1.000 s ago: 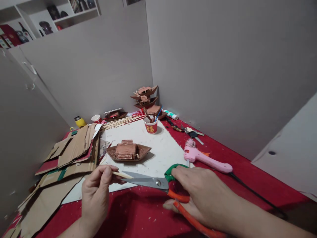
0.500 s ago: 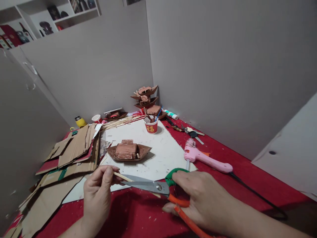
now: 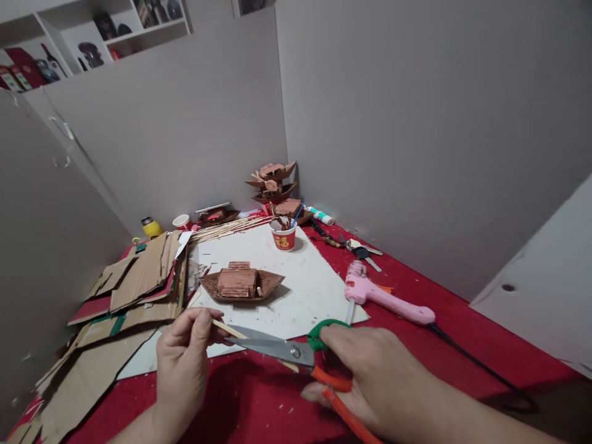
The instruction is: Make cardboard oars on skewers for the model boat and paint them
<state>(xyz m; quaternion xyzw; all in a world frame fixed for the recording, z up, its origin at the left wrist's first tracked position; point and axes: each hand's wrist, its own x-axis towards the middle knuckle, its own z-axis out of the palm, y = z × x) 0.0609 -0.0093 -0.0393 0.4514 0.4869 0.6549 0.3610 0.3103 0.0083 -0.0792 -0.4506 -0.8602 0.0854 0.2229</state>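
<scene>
Here, the left hand (image 3: 181,364) pinches a thin wooden stick (image 3: 226,327) between thumb and fingertips, while the right hand (image 3: 382,373) grips the green-and-orange handles of the scissors (image 3: 271,347), its fingers curled around them. The blades stand slightly apart with the stick between them, and a pale end shows beneath the lower blade. Just beyond, a brown model boat (image 3: 237,285) rests upright on a white sheet (image 3: 308,280). To its right, a pink glue gun (image 3: 395,303) lies on the red cloth (image 3: 263,401); to its left are piled cardboard pieces (image 3: 141,271). Farther back are a red cup (image 3: 283,238) holding brushes, a row of thin sticks (image 3: 229,229) and stacked model boats (image 3: 272,185).
</scene>
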